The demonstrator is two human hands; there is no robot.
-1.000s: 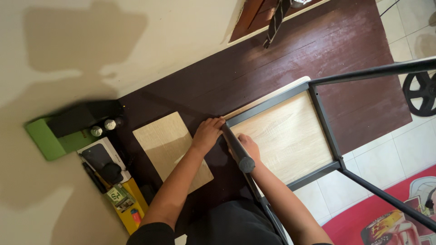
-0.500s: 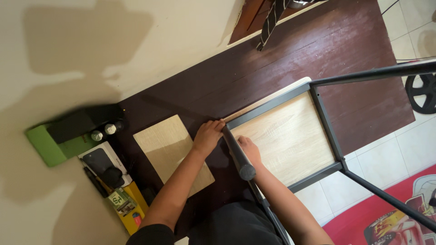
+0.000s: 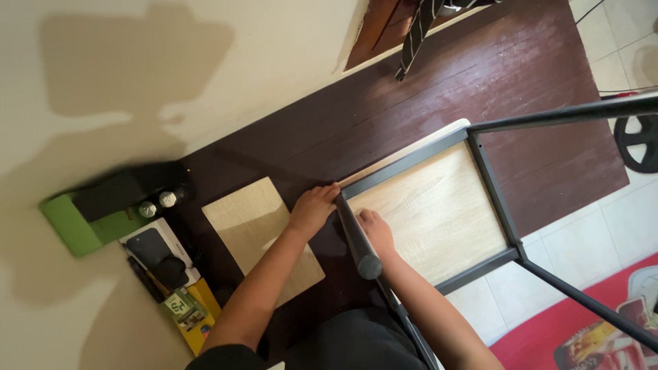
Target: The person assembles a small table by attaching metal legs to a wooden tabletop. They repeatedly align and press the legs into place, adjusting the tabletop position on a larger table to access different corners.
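A small table lies upside down on the dark wooden floor [image 3: 425,89]: a pale wood top [image 3: 439,212] inside a dark metal frame [image 3: 404,164]. One dark leg [image 3: 358,238] points up toward me from the near left corner. My left hand [image 3: 314,207] rests on that corner with its fingers curled over the frame's edge. My right hand [image 3: 375,229] lies on the pale top just right of the leg's base, and the leg hides its fingertips. Two more legs [image 3: 569,115] run off to the right.
A loose pale wood board [image 3: 264,240] lies left of my left arm. Further left are a green box [image 3: 72,226] with a black item on it, a white box with black objects [image 3: 157,250] and a yellow package [image 3: 195,318]. White tiles, a red mat [image 3: 603,342] and a black wheel [image 3: 641,140] lie at right.
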